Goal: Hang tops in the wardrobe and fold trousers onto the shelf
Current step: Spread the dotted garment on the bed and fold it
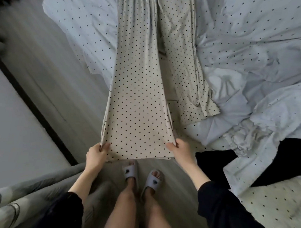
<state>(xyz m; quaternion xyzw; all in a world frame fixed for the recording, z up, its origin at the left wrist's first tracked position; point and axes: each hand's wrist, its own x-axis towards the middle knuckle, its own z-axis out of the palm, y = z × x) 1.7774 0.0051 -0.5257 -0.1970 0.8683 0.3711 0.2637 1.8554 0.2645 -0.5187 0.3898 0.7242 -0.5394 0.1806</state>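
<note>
**Dotted trousers stretched from the bed to my hands**

My bare legs and grey slippers [140, 177] stand on the pale wood floor [49, 85], just below the trousers' hem. My left hand [96, 154] pinches the left corner of that hem, thumb on top and fingers curled under; my right hand [180, 150] grips the right corner the same way. The cream polka-dot trousers [138, 99] run lengthwise straight away from me, waistband at the far end on the bed [253, 40], hem nearest me. The leg I hold is pulled flat and hangs past the bed's edge over the floor; the other leg lies right of it, rumpled on the dotted bedding. Right of the trousers sits crumpled pale laundry and a black garment [213, 161]. Left of the trousers, open floor reaches a dark-framed panel [29, 105].
</note>
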